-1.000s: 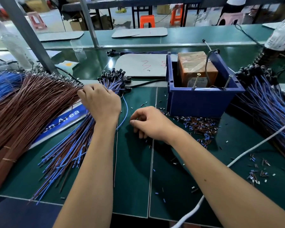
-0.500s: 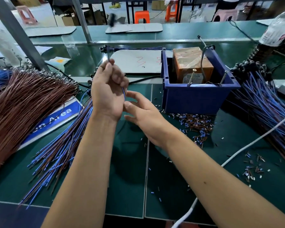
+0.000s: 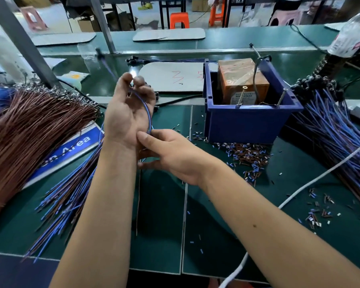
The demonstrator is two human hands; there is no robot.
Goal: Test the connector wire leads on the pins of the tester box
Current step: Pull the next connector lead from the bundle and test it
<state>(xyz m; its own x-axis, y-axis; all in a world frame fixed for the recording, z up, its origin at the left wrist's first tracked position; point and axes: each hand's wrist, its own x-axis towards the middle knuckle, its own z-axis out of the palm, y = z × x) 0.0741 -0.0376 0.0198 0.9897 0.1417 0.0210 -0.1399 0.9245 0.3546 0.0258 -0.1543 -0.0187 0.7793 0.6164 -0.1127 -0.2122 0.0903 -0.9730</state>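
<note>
Head view: wire lead (image 3: 148,113) ends hidden.

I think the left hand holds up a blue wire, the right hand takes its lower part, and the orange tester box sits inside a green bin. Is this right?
Not quite: the bin is blue, not green; only the bench mat is green. The head view shows this. The rest stands: the left hand holds up the blue wire, the right hand takes its lower part, and the orange tester box sits inside the bin.
</note>
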